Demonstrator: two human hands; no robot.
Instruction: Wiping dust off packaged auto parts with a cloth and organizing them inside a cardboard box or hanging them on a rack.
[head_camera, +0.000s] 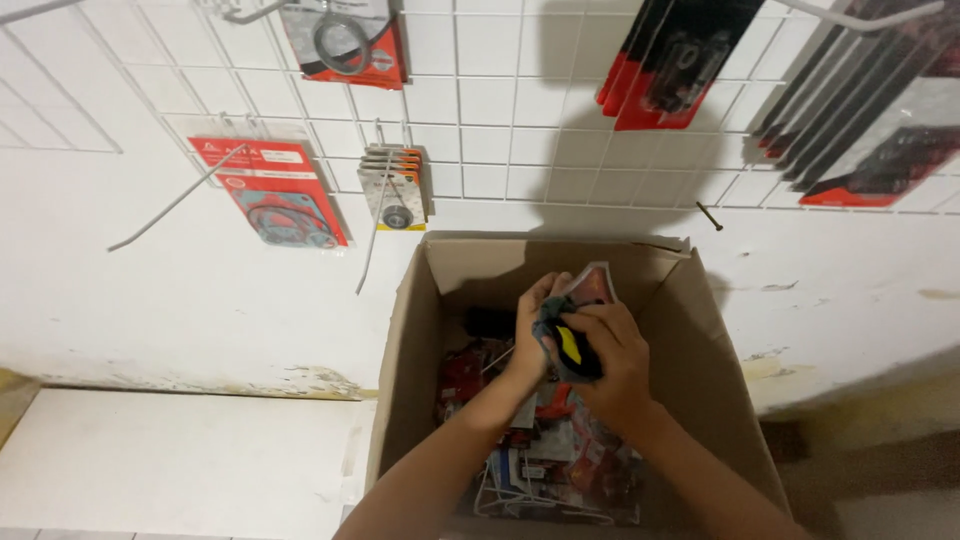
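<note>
Both my hands are over an open cardboard box (400, 340). My left hand (532, 330) and my right hand (612, 365) together grip a small stack of flat packets (580, 325); the front one is clear plastic with a black and yellow part inside, and a red card shows behind it. The stack is held above the box's contents, a heap of red, white and black packaged parts (560, 460). My forearms come up from the bottom edge of the view.
A white wire grid panel (490, 130) hangs on the white wall with long hooks (165, 205). Packets hang on it: a red gasket card (280, 195), a small bearing pack (397, 190), red and black packs (670, 60) and more at right (880, 140). A white shelf (180, 460) lies lower left.
</note>
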